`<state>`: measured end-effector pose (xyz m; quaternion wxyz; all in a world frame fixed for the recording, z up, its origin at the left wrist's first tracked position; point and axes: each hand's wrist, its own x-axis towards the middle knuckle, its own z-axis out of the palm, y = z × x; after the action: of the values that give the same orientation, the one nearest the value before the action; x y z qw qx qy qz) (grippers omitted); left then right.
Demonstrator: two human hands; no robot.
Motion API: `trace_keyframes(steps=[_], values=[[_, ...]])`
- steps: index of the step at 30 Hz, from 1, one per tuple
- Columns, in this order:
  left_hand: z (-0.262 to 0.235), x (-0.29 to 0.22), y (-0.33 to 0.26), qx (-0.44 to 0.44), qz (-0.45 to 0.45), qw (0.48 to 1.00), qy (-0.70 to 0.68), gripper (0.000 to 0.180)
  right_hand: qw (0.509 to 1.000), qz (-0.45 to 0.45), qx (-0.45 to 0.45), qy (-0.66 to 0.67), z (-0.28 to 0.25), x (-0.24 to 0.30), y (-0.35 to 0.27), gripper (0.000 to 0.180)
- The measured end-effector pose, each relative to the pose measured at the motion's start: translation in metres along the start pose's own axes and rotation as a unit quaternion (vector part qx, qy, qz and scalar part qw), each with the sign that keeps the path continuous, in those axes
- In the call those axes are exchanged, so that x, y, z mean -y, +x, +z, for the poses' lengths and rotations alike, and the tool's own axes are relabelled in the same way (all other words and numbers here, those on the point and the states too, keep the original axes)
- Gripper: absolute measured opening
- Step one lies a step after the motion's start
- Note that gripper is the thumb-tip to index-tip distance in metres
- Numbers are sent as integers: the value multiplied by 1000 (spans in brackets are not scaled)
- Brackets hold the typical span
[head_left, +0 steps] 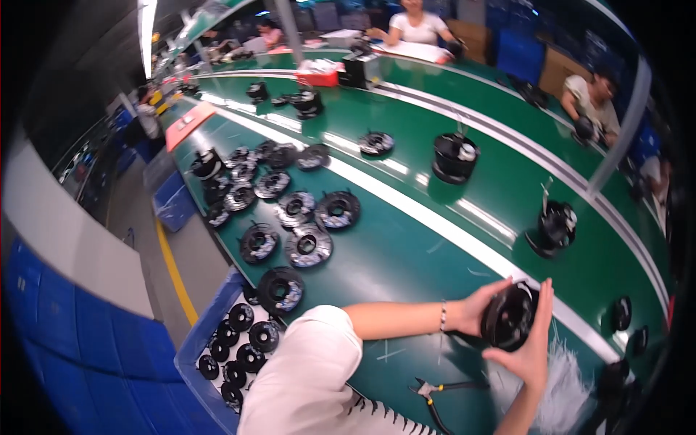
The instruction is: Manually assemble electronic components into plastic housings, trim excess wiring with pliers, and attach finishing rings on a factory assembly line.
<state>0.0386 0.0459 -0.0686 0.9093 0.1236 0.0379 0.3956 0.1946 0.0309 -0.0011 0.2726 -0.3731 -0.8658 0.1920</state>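
Both hands share one grip: the left hand (pixel 473 313) cups a round black part (pixel 510 317) from 9 o'clock, while the right hand (pixel 535 351) presses against it from 4 o'clock, fingers straight. Most of the left fingers are hidden behind it, and its face is too blurred for detail. Right behind it, toward 12 o'clock, a white strip (pixel 428 212) edges the green desk (pixel 384 250).

Toward 5 o'clock spreads one heap of white ties (pixel 564 388), partly behind the right hand; toward 7 or 8 lies one pair of cutters (pixel 426 389), a handle cut off by the lower border. From 9 to 10 o'clock, a broad stretch of desk runs out to the black discs (pixel 309 245). I count about fifteen, though the far ones overlap too much to be sure.

At 9 o'clock, past the desk's edge, a blue bin (pixel 194 344) shows about nine more discs, the rest hidden by the white sleeve (pixel 301 377).

Beyond the strip stand two tall black assemblies, one (pixel 552 226) at 1 o'clock, another (pixel 454 158) at 11. At least four co-workers sit farther off, blurred.
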Motion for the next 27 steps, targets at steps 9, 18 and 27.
trace_keyframes(steps=[9,18,27], values=[[8,-19,-6,-106,82,990,37,50,968,17,-118,222,9,-9,12,112],[9,-6,-3,-141,120,973,140,60,983,82,-141,88,24,-4,-5,119],[7,-17,-7,-103,88,985,107,53,994,23,-87,68,21,-9,-5,116]])
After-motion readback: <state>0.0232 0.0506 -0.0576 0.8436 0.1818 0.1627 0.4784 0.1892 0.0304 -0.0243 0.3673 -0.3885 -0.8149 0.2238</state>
